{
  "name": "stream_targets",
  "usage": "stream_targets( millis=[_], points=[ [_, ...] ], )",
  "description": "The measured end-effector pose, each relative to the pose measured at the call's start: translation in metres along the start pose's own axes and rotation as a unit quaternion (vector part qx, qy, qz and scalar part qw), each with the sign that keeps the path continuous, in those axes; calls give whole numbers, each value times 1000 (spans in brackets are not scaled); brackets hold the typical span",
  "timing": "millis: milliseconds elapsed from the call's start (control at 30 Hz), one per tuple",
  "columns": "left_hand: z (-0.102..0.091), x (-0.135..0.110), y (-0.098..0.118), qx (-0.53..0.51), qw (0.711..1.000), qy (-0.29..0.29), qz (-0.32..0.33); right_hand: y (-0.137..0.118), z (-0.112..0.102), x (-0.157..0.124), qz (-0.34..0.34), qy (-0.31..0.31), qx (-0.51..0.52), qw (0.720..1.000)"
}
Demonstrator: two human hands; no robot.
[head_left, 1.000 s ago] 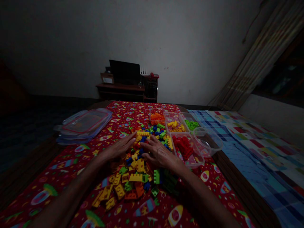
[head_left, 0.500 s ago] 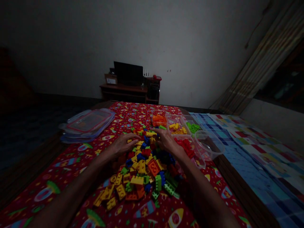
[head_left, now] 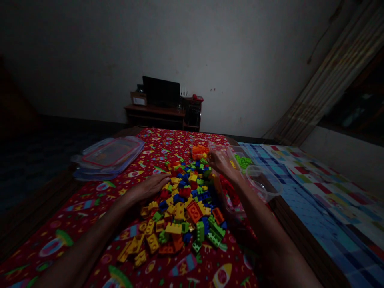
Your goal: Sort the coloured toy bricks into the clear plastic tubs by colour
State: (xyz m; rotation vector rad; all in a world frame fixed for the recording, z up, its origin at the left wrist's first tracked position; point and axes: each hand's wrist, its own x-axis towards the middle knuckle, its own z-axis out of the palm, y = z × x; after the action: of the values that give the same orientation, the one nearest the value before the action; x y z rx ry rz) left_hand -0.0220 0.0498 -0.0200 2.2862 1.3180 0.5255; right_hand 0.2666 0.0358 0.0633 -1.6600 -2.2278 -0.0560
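Observation:
A heap of mixed toy building bricks [head_left: 180, 196] in yellow, blue, red, green and orange lies on a red patterned cloth [head_left: 162, 144]. At the heap's left edge rests my left hand [head_left: 153, 185], fingers stretched out and holding nothing that I can see. My right hand [head_left: 220, 163] is above the clear containers on the right, its fingers closed on a yellow toy brick [head_left: 205, 155]. Orange bricks [head_left: 198, 150] fill one container beside it, and red bricks [head_left: 229, 190] lie in a nearer one. My right hand and forearm hide most of the yellow bricks' container.
Green bricks [head_left: 243, 161] lie in a container at the back right. In front of it is a round clear container [head_left: 264, 182]. Stacked clear lids [head_left: 111, 154] lie at the left. Beyond the cloth, a monitor [head_left: 161, 91] stands on a desk [head_left: 156, 112].
My right hand has moved right, from the heap's far end to the containers, with a yellow toy brick. My left hand has drawn back slightly left and its fingers have straightened.

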Motion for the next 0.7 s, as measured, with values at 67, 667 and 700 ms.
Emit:
stream_targets(
  millis=[67, 667, 700],
  points=[
    [0, 0, 2, 7, 1000, -14, 10, 22, -6, 4, 53, 3, -36, 998],
    [-10, -7, 50, 26, 993, 24, 111, 17, 0, -53, -95, -35, -14, 995],
    [-6, -8, 54, 30, 990, 34, 131, 20, 3, -53, -111, -49, -25, 992]
  ],
)
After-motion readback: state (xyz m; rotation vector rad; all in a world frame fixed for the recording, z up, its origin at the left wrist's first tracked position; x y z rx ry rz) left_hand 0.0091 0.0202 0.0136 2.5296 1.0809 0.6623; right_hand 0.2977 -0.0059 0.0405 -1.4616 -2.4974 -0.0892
